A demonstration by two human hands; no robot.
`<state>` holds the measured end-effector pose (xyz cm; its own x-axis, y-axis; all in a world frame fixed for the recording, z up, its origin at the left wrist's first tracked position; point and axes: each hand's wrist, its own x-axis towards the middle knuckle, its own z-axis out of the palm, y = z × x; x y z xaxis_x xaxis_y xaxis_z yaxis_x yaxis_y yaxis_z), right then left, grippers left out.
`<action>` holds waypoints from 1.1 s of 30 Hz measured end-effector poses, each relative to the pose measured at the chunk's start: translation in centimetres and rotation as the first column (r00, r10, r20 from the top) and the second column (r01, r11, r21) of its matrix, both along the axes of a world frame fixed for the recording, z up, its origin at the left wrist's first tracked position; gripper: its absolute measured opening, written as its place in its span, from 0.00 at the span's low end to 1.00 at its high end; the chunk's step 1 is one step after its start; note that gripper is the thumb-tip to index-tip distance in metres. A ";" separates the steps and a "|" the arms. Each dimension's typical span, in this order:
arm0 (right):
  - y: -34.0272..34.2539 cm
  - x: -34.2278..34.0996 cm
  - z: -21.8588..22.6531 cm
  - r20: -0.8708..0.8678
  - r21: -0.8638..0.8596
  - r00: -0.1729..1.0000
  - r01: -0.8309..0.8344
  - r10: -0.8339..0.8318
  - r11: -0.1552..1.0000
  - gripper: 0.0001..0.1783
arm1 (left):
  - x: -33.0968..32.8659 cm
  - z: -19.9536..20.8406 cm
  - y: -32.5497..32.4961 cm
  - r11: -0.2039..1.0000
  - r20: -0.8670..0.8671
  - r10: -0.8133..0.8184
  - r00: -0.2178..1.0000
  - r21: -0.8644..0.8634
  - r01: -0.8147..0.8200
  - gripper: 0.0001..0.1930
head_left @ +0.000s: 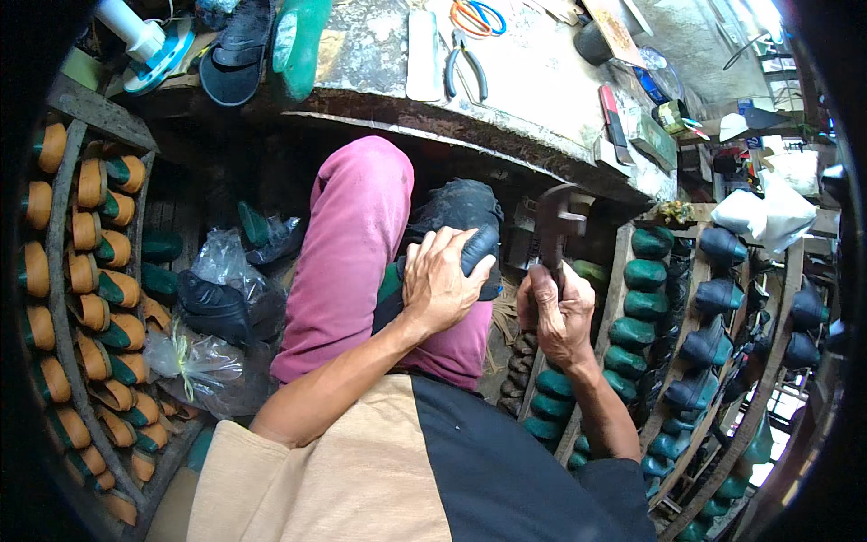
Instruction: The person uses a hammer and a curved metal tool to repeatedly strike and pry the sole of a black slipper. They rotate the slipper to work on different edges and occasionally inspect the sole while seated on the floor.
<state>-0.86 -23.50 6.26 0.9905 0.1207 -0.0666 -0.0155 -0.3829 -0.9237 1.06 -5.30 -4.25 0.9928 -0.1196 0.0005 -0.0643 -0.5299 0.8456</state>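
Hands: left hand, in the middle of the frame, is spread over and gripping a rounded black shoe; right hand, right of centre, is closed around the handle of a dark metal claw hammer, its head raised and apart from the shoe.
Shoe: over a pink-trousered leg at the centre, its toe end to the right of the left hand; fingers hide much of it.
Left rack: wooden frame down the left edge, holding columns of tan-soled shoes with green showing beside the soles.
Plastic bags: clear crinkled bag, left of centre, with a black bundle at it, whether inside or against it I cannot tell; just below, a clear tied bag, contents unclear.
Right rack: sloping wooden slats at lower right, carrying glossy dark-green shoe shapes and, farther right, blue-black shoes.
White bags: crumpled white plastic at the right, above the rack; contents hidden.
Tabletop containers: dark round pot at upper right of the tabletop, its inside not visible.
Tools: black-handled pliers at top centre; red-and-black knife-like tool at upper right.
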 end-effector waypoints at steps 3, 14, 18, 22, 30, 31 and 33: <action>-0.1 0.5 -0.5 -0.101 -0.316 0.977 -0.209 0.186 0.925 0.16 | 0.1 -0.1 0.0 0.999 -0.050 0.031 0.998 -0.028 -0.032 0.25; 0.4 0.9 -0.5 -0.262 -0.574 0.942 -0.327 0.211 0.751 0.18 | 0.3 -0.4 0.4 0.999 -0.168 -0.028 0.985 0.035 0.034 0.24; 0.6 0.9 -0.4 -0.299 -0.354 0.953 -0.162 0.053 0.921 0.19 | 0.4 -0.5 0.3 0.997 -0.143 0.042 0.989 -0.053 -0.050 0.25; 0.7 0.6 -0.6 -0.296 -0.373 0.943 -0.264 0.155 0.890 0.19 | 0.4 -0.8 0.4 0.999 -0.141 0.016 0.990 -0.047 -0.023 0.25; 2.1 1.8 0.3 -0.313 -0.288 0.946 -0.177 0.082 0.941 0.23 | 0.8 -0.8 0.5 0.996 -0.142 0.038 0.989 -0.077 -0.050 0.23; 2.3 2.2 0.4 -0.364 -0.453 0.922 -0.299 0.132 0.840 0.24 | 1.0 -0.8 0.6 0.998 -0.147 0.023 0.989 -0.053 -0.031 0.23; 2.3 2.7 0.7 -0.366 -0.587 0.903 -0.413 0.226 0.696 0.25 | 1.0 -0.6 0.7 0.998 -0.182 0.032 0.983 -0.044 -0.040 0.22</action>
